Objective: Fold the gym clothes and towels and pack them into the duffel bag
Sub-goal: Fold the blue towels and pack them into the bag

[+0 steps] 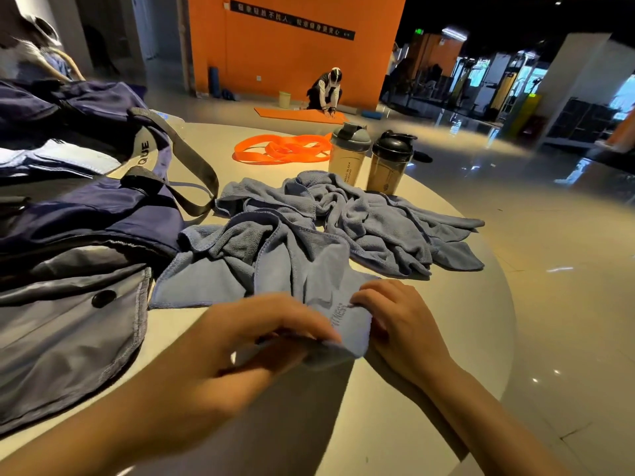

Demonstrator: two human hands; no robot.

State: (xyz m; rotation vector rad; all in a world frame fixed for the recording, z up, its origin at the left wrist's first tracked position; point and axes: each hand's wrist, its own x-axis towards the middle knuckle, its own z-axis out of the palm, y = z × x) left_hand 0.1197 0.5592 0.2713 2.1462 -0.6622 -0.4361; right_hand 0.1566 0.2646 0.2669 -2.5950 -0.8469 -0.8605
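Pinching the near towel (275, 269) corner between my left hand (261, 333) and right hand (395, 321), I seek edges for folding; duffel bag (86, 214) gapes nearby.

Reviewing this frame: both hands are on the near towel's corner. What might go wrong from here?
1. The near towel lies tangled against the second towel, so pulling with the left hand and right hand may drag both.
2. The second towel touches the bases of two shaker bottles; a tug could tip them.
3. The corner hangs near the table edge and might slip off.
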